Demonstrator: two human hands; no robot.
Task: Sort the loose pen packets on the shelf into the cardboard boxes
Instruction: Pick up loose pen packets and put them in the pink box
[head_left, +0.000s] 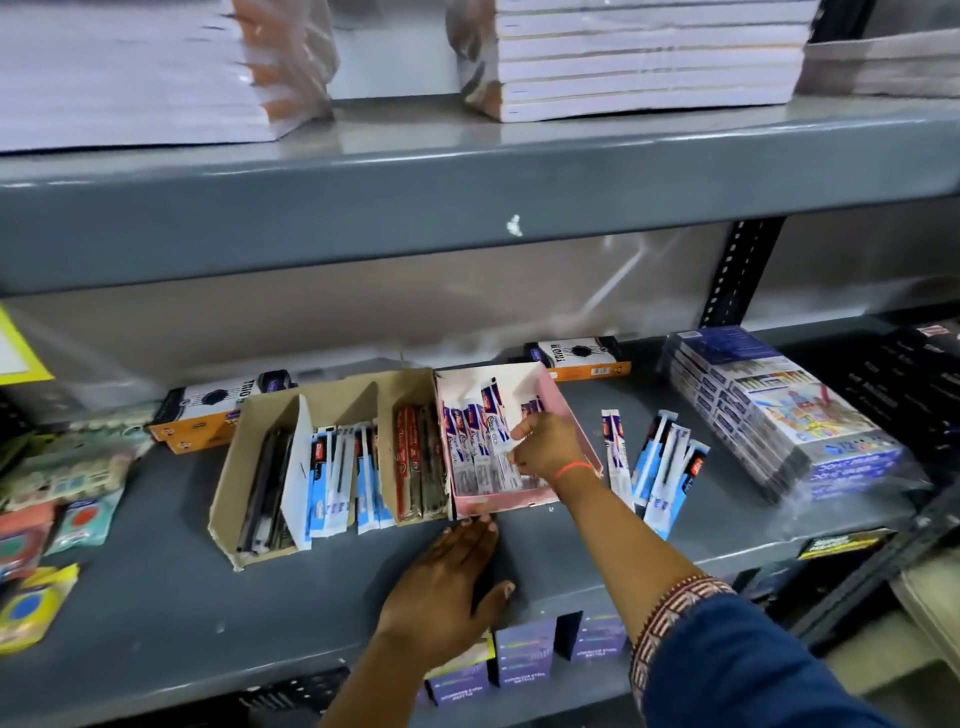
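shelf: grey metal, carries everything below; loose blister packs at 9 o'clock edge
brown box: cardboard, at 10 o'clock from my left hand; dividers make compartments, dark pens far left, blue-white packets in the middle, red-brown packets on the right
my left hand: flat on the shelf, palm down, fingers spread and holding nothing; fingertips touch the near edge of the pink box
pink box: just right of the brown box, walls touching; row of white-blue pen packets inside
my right hand: inside the pink box, at 1 o'clock from my left hand; grip pinched closed on a pen packet lying with the row
loose packets: on the shelf at 3 o'clock of the pink box, outside any box, fanned and overlapping
wrapped stack: flat sets in plastic, far right
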